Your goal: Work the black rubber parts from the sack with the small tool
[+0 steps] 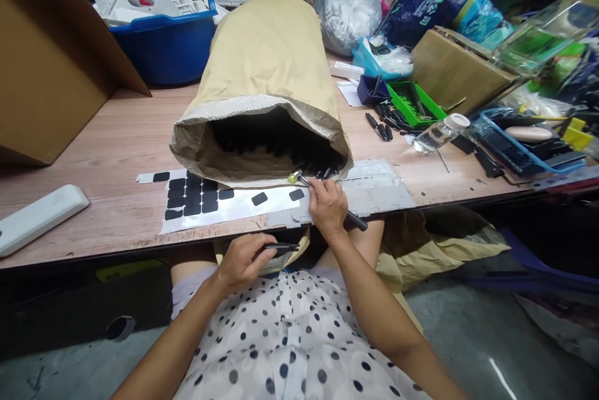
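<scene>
My left hand (246, 259) is just below the table edge, fingers closed round a slim black pen-like piece (283, 246) that points right. At the table edge, my right hand (328, 206) grips what looks like a small hammer (356, 221), with a black handle and a metal shaft. Its small silver-and-yellow head (294, 177) lies by the lip of a big tan paper sack (269, 44). The sack lies on its side with its mouth towards me, and many black pieces (327, 172) show inside, mostly in shadow.
A white sheet with black stickers (193, 197) lies under the sack's mouth, beside a grey board (379, 185). A white device (42, 219) is at left. Rightward stand a green tray (416, 103), a bottle (440, 133) and a blue tray (528, 144). Behind, a person handles white parts over a blue basin (163, 50).
</scene>
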Available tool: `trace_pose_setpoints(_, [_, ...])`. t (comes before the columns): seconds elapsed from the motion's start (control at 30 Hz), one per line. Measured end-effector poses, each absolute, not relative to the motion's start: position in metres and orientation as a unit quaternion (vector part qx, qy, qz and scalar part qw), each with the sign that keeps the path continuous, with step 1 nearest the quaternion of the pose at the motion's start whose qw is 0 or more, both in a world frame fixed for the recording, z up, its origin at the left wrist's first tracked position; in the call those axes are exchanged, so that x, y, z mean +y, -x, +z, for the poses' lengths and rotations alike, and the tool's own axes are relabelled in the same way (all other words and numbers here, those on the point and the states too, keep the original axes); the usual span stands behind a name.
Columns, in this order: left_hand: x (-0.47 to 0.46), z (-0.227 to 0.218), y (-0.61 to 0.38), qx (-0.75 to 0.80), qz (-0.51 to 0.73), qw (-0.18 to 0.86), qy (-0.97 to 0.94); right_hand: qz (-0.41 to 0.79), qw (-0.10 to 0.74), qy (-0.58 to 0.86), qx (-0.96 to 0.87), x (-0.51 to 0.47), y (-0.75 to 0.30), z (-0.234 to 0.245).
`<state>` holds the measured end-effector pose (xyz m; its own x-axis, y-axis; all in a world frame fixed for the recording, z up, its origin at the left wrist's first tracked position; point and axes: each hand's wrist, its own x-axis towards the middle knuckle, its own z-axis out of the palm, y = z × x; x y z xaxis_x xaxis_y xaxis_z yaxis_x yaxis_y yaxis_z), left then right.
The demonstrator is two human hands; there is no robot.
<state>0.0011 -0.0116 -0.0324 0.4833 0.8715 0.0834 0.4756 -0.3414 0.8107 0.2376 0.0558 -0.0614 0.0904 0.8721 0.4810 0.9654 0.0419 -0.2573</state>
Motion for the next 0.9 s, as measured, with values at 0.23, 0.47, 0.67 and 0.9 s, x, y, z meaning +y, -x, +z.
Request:
trace_pose_setpoints(0.23, [-0.023, -0.096, 0.004, 0.624, -0.010, 0.276, -0.731, -0.080, 0.270, 0.686, -0.671, 0.056, -0.239, -0.062])
trace_pose_setpoints(0.47, [-0.019, -0.066, -0.013, 0.527, 0.056, 0.340, -0.777, -0.089, 0.271, 0.686, -0.669, 0.057, -0.238, -0.062])
trace_pose_setpoints(0.67, [0.019, -0.001, -0.028, 0.408, 0.117, 0.487, -0.763, -0.090, 0.270, 0.683, -0.673, 0.057, -0.237, -0.063])
trace_pose_setpoints(0.9, [0.134, 0.002, -0.066, 0.627, 0.249, 0.206, -0.709, -0.095, 0.273, 0.679, -0.675, 0.056, -0.235, -0.063])
